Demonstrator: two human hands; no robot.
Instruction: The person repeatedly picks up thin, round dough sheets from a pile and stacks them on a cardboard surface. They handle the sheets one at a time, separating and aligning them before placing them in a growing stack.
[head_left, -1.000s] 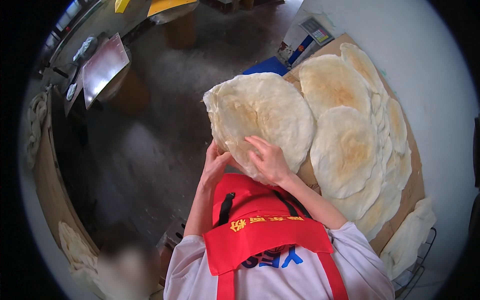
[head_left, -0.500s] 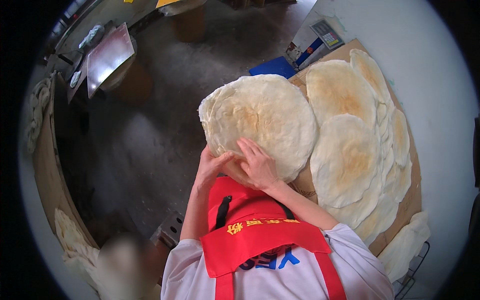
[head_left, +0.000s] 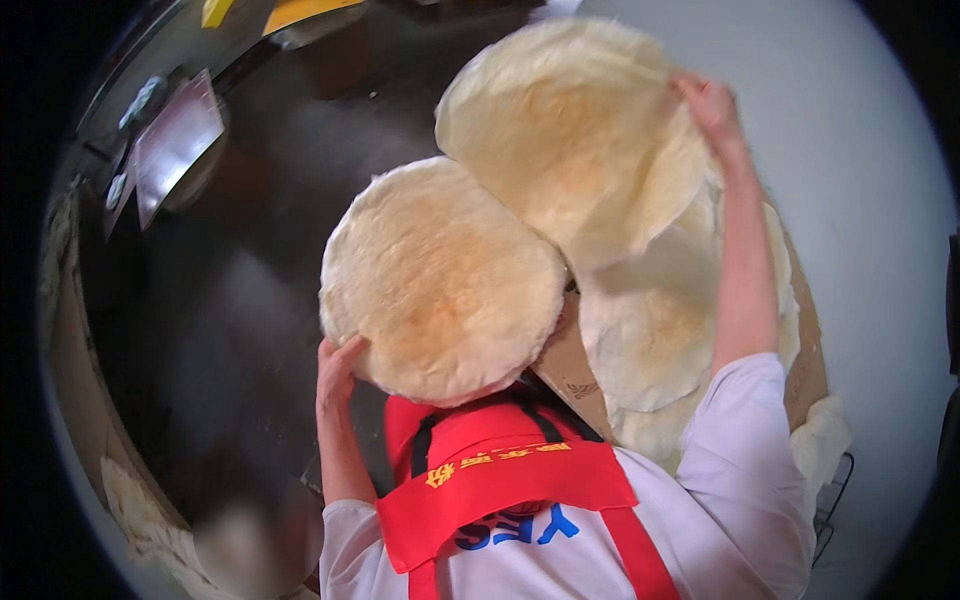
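Note:
My left hand grips the lower left edge of a stack of large round flatbreads, thumb on top and fingers hidden underneath. Pale and thin, the breads have browned middles. Out to the right, my right hand pinches the rim of a single flatbread, which is raised and tilted above the other breads. Its lower edge hangs over more flatbreads spread on a cardboard-covered surface at my right.
At the far left stands a shiny tilted panel. A yellow-topped container is at the back. Beyond the cardboard runs a pale wall. More folded dough or bread lies at the lower left, beside a blurred shape.
My right hand has left the stack's near edge and swung up to the right, carrying one flatbread off it. My left hand and the stack have shifted left.

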